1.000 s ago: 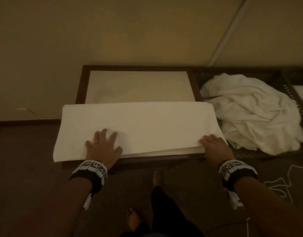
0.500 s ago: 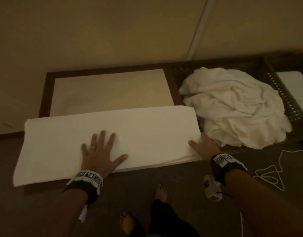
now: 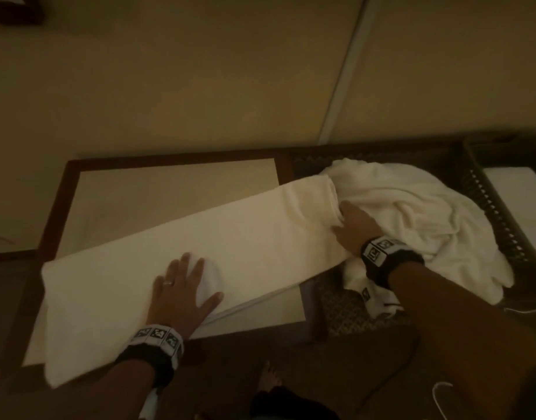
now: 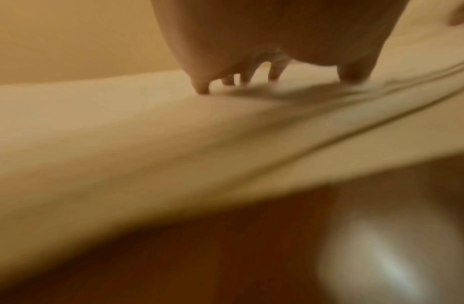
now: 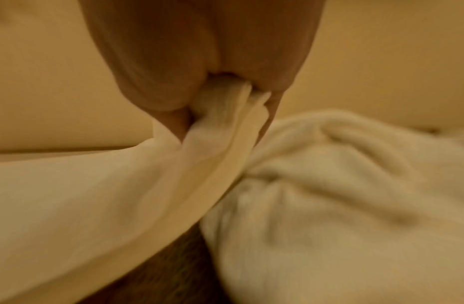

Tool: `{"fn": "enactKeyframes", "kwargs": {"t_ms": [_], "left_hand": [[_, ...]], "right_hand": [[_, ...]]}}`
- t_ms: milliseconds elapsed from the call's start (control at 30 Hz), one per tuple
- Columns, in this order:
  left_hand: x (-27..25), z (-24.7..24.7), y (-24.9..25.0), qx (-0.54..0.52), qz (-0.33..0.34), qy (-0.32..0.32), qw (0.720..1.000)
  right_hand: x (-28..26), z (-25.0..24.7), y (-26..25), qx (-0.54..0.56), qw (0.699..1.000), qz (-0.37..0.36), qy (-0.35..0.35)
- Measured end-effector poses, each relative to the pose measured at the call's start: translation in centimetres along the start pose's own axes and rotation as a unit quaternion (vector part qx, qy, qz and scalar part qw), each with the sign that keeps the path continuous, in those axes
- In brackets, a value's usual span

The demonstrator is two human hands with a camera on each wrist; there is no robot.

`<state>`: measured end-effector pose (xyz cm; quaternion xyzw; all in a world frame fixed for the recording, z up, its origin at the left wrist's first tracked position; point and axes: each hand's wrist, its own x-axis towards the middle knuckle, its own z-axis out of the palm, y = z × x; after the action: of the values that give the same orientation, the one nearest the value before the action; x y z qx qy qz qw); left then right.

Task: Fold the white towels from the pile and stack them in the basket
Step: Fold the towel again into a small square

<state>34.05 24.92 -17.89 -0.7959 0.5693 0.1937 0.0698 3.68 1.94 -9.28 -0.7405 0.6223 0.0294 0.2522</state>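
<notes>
While the long folded towel (image 3: 182, 268) lies slantwise across the worktop (image 3: 175, 189), we're right in the middle of the folding step: it's a narrow band several layers thick, and it looks set for a crosswise fold. That worktop is a pale panel in a dark wood frame, smooth and flat. Off to the right sits the pile (image 3: 412, 216), a soft rumpled heap of white terry, all creases and lumps, resting on a dark patterned surface. At the far right edge, the basket (image 3: 487, 207) shows a dark latticed wall with something pale and flat inside, probably finished towels. Now the left hand (image 3: 182, 295), fingers spread and straight, presses flat on the band and pins it. The right hand (image 3: 351, 228) has a closed grip, thumb and fingers pinching the bunched far end, the layered edges showing clearly in the wrist view. Next move, I'd say: carry that end over toward the left, keeping the layers aligned, since limp cloth like this slips and skews easily
</notes>
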Motion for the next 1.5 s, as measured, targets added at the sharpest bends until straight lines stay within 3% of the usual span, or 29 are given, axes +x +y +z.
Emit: {"fn": "enactKeyframes", "kwargs": {"t_ms": [133,267,467,600,767,900,1033,1133,1300,1367,1500], "left_hand": [[2.4,-2.0,2.0,0.008,0.061,-0.022,0.998],[4.1,-3.9,1.8,0.022,0.093,-0.032,0.995],[3.5,-5.5,-1.3,0.003,0.09,-0.047,0.995],[2.3,-7.4,-4.0,-0.113,0.096,-0.008,0.989],[1.7,-10.3,-9.3,-0.166,0.137,0.119,0.969],[1.4,-10.2,-13.2,-0.11,0.181,0.158,0.964],[0.7,-8.5,-14.1,0.055,0.323,0.146,0.933],[0.9,-7.2,-12.9,0.129,0.391,0.116,0.904],[1.8,-6.3,-10.4,0.171,0.413,0.096,0.889],[2.5,-6.6,-9.8,0.17,0.433,0.114,0.878],[3.7,-8.4,-9.1,0.127,0.5,0.207,0.831]], "right_hand": [[4.3,-5.5,-2.2,-0.136,0.98,-0.052,0.133],[6.2,-9.7,-4.8,-0.219,0.948,-0.07,0.219],[4.9,-10.4,-10.2,-0.221,0.924,-0.127,0.284],[0.3,-5.3,-14.0,-0.164,0.932,-0.186,0.265],[-7.9,4.0,-17.9,-0.138,0.947,-0.216,0.195],[-12.6,13.0,-19.8,-0.165,0.942,-0.272,0.107],[-15.2,18.6,-19.9,-0.194,0.966,-0.165,-0.042],[-15.5,18.9,-19.2,-0.182,0.976,-0.117,-0.02],[-15.2,17.0,-17.0,-0.144,0.985,-0.065,0.07],[-15.4,15.9,-16.2,-0.13,0.984,-0.055,0.111],[-16.2,13.7,-15.3,-0.157,0.965,-0.083,0.191]]}}
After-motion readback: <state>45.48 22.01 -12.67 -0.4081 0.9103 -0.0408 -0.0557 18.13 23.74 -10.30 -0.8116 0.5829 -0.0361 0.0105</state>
